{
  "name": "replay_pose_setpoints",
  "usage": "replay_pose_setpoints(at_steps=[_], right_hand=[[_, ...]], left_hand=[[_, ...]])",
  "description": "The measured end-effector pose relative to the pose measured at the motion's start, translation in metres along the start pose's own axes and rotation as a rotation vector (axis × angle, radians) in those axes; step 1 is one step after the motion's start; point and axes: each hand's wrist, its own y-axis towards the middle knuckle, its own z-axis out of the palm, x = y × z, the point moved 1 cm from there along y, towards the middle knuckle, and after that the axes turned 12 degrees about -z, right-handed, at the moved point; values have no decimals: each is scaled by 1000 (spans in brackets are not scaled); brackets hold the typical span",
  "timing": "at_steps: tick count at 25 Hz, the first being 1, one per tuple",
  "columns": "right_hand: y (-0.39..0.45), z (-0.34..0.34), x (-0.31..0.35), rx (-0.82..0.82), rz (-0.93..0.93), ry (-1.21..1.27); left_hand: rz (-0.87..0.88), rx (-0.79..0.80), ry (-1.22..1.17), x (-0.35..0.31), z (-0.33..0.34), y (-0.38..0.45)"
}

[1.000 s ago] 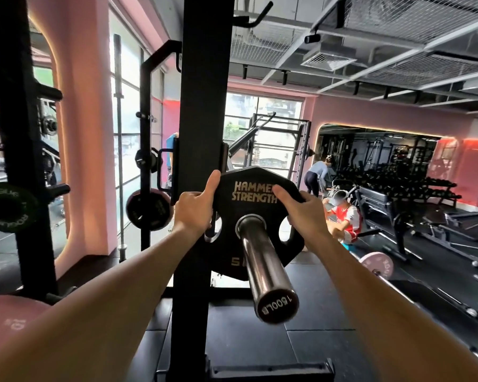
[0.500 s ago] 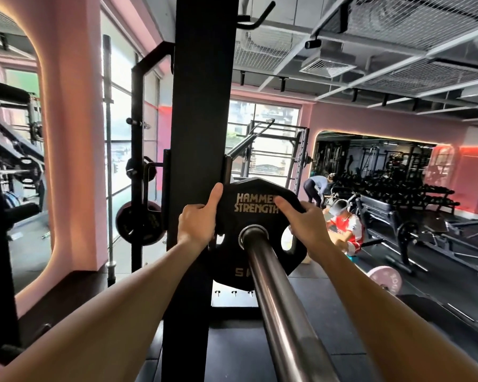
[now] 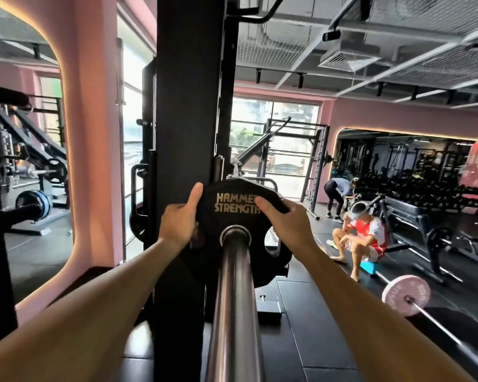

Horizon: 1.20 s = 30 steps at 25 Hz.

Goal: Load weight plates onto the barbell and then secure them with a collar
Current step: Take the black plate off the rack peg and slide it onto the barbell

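A black weight plate point(image 3: 233, 201) lettered "HAMMER STRENGTH" in gold sits on the chrome barbell sleeve point(image 3: 233, 293), far along it, close to the black rack upright point(image 3: 188, 128). My left hand point(image 3: 178, 221) grips the plate's left rim with the thumb up on its face. My right hand point(image 3: 283, 220) grips the upper right rim, fingers over the lettering. The sleeve runs from the plate's hole straight toward me and out of the bottom of the view. No collar is in view.
Right of me a pink plate point(image 3: 406, 295) sits on a barbell lying on the floor. A person in a red and white shirt point(image 3: 362, 238) crouches beyond it, another bends over further back. A mirror and more racks stand at the left.
The plate has slid further along the sleeve toward the upright with both hands on it. The sleeve's end, seen a second ago, has left the view at the bottom.
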Motion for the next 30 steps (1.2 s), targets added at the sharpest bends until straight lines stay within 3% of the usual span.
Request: replay_pose_setpoints(at_steps=[3,8,13,17,21,30], right_hand=[[-11,0,25,109,21,-6],[-4,-22,28,158,65,-158],[-12,-21,97,101,-142,-372],[-46,15,173,247,-251,-401],[-97,66,234,499,-282,-475],[-222,178,296,756,-224,-441]], left_hand=[[-24,-33,124,-16,-32,-26],[-30,97,395,-30,-46,-28],[50,100,538,-51,-112,-59],[92,129,555,-60,-189,-100],[99,113,578,-46,-281,-143],[9,86,654,12,-459,-209]])
